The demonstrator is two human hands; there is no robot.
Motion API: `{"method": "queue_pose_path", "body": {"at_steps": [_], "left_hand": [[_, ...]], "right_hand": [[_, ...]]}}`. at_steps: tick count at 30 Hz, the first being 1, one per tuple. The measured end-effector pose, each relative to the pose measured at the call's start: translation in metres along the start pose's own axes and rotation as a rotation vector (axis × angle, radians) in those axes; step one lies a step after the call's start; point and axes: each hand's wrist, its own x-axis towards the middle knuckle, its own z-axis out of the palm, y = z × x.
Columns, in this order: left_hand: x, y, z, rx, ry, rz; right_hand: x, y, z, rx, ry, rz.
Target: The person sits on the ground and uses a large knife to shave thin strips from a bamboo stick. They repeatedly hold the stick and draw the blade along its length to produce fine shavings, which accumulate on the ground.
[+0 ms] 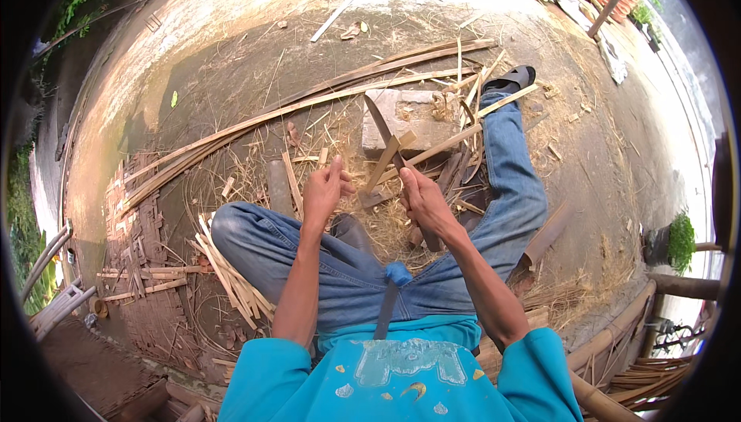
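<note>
Right hand (423,198) fingers closed round knife (384,130), blade toward 11 o'clock. Left hand (324,189) pinches bamboo strip (381,166). Strip looks light, stiff, splintery; hold low end.

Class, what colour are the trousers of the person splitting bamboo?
Blue denim trousers, clearest in the head view.

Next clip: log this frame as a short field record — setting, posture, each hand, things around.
setting: outdoors, bare ground strewn with shavings
posture: person seated, legs in blue jeans, teal top
right hand: closed on the handle of a long knife, blade pointing away
left hand: fingers closed near a short bamboo strip lying against the blade; grip unclear
ahead: flat stone block
around: long bamboo strips, cut slats by the left knee, woven bamboo mat
</note>
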Motion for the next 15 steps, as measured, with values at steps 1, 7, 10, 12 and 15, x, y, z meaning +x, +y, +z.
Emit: {"method": "queue_pose_path", "body": {"at_steps": [1, 7, 10, 12, 15], "left_hand": [[0.000, 0.022, 0.003, -0.058, -0.029, -0.015], [0.005, 0.077, 0.028, 0.030, -0.142, -0.057], [0.014, 0.091, 0.029, -0.004, -0.205, -0.097], [0.017, 0.104, 0.021, 0.080, -0.277, -0.139], [0.030, 0.106, 0.019, 0.080, -0.317, -0.178]], "right_hand": [[0.003, -0.011, -0.006, -0.021, 0.003, -0.005], [0.018, -0.004, -0.015, -0.275, 0.061, -0.184], [0.027, -0.011, -0.013, -0.283, 0.008, -0.195], [0.029, -0.017, -0.012, -0.323, -0.002, -0.179], [0.029, -0.025, -0.017, -0.363, -0.033, -0.181]]}}
